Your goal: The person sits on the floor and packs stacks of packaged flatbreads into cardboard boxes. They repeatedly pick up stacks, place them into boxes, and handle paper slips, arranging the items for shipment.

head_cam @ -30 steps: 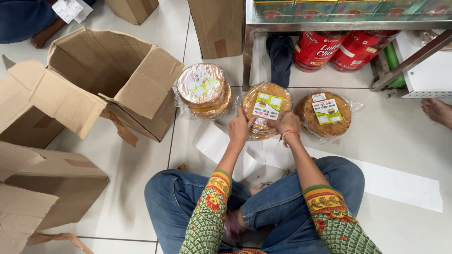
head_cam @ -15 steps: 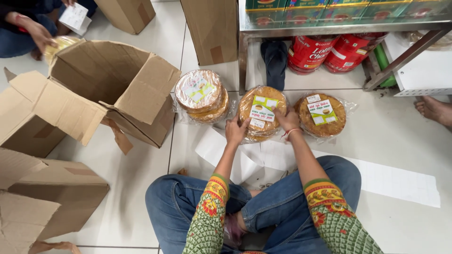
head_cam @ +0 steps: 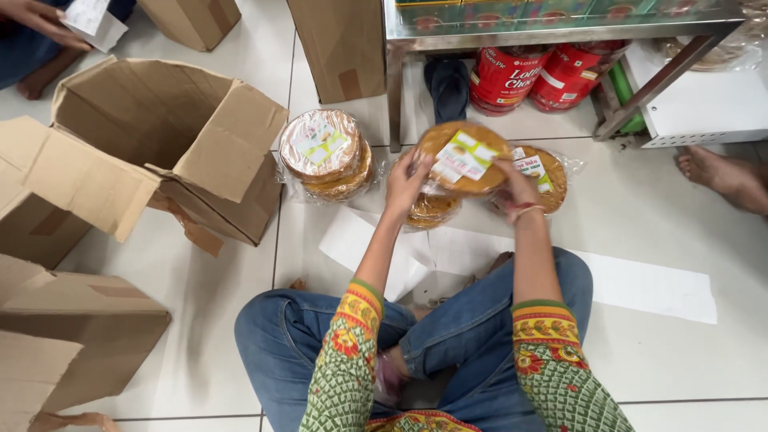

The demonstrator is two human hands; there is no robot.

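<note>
I hold a round packet of golden flat discs [head_cam: 462, 157] with a green and white label, lifted off the floor and tilted toward me. My left hand [head_cam: 406, 181] grips its left edge and my right hand [head_cam: 515, 182] grips its right edge. Under it a stack of the same packets [head_cam: 430, 211] lies on the tiles. Another stack of packets [head_cam: 326, 154] sits to the left, and a further packet [head_cam: 546, 174] lies to the right behind my right hand. I sit cross-legged in blue jeans.
An open cardboard box [head_cam: 152, 152] stands at left, with flattened cartons [head_cam: 56, 336] nearer me. White paper sheets [head_cam: 640, 286] lie on the floor. A metal shelf frame [head_cam: 512, 36] with red packs [head_cam: 536, 76] is ahead. Another person's hand [head_cam: 40, 18] and a bare foot [head_cam: 724, 176] are nearby.
Both hands have lifted the top packet off the middle stack and tilted it up. The other person's hand at top left has moved a white paper.
</note>
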